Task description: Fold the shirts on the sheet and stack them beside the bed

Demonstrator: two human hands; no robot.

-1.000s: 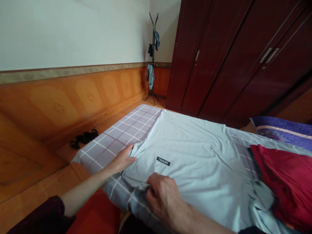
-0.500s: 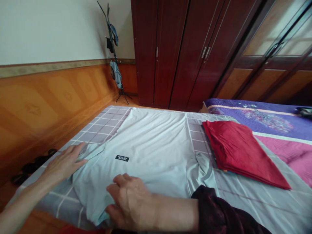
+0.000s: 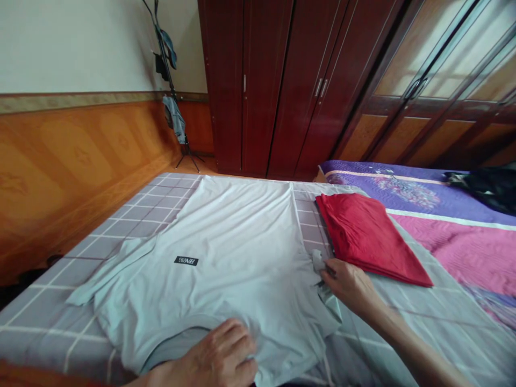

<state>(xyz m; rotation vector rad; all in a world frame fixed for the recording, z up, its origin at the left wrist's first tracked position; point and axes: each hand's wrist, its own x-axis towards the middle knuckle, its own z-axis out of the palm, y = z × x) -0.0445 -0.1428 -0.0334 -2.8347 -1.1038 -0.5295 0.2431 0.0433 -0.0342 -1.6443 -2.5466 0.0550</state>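
Observation:
A pale grey-green T-shirt [image 3: 242, 236] with a small black label patch [image 3: 186, 260] lies spread on the bed, its neckline towards me. My left hand [image 3: 221, 355] is closed over the cloth at the neckline, fingers curled down. At the right-hand sleeve [image 3: 328, 298], my right hand [image 3: 349, 279] pinches the bunched fabric between thumb and fingers. The opposite sleeve [image 3: 108, 269] lies flat on the left.
A folded red garment [image 3: 366, 236] rests right of the shirt, just past my right hand. Under everything is a grey checked bedsheet [image 3: 48, 312]. Beyond are a purple and pink bed cover [image 3: 423, 226], a dark red wardrobe [image 3: 266, 91] and a coat stand [image 3: 171, 91].
My left hand has left the left-hand sleeve and come to the neckline. My right hand has moved from the neckline to the right-hand sleeve. The left-hand sleeve now lies spread out; the view has turned right.

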